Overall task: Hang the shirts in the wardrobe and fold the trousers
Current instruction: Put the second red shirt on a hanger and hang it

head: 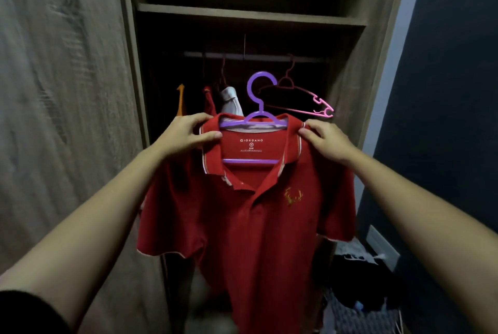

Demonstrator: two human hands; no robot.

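A red polo shirt [242, 226] hangs on a purple hanger [260, 96] that I hold up in front of the open wardrobe. My left hand [186, 134] pinches the shirt's left shoulder by the collar. At the shirt's right shoulder, my right hand [326, 142] grips the cloth. The hanger's hook stands free below the wardrobe rail [256, 57].
An empty pink hanger [299, 99] hangs on the rail at right; orange, red and white garments [230, 102] hang at left. A shelf [250, 14] crosses above the rail. The wardrobe door [62, 91] stands at left. A basket of clothes [361, 301] sits at lower right.
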